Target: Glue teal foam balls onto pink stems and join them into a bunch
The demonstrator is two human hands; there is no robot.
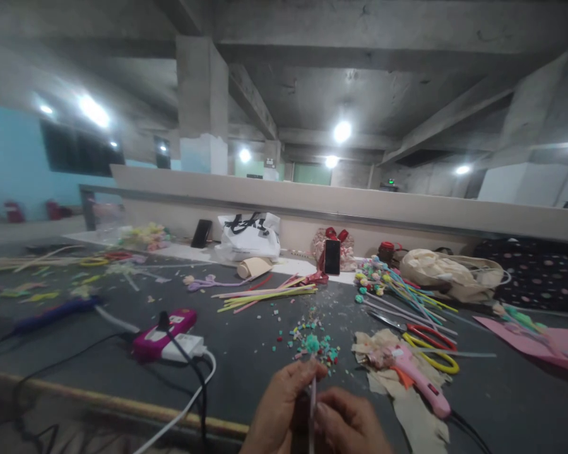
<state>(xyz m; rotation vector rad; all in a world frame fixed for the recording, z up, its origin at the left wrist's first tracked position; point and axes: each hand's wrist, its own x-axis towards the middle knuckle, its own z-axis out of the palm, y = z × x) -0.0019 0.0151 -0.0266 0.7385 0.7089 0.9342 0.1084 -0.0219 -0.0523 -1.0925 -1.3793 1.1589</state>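
Left hand (pixel 280 407) and right hand (pixel 348 424) together, fingers pinched closed on thin pale stick (pixel 312 394), teal-tipped, above dark surface (pixel 246 353), pink glue gun (pixel 419 378) just right

Clutter lay across a dark worktable (pixel 246 353) under concrete beams.
A pink power strip (pixel 163 328) sat left of centre with cables plugged in; a pink glue gun (pixel 419 378) rested on crumpled paper beside yellow and red scissors (pixel 430 347). A bundle of coloured sticks (pixel 265 295) lay mid-table, with small foam crumbs (pixel 312 340) scattered nearer. A white bag (pixel 250 236), two dark phones (pixel 332 256) and a beige cloth bag (pixel 447 271) stood along the back ledge.
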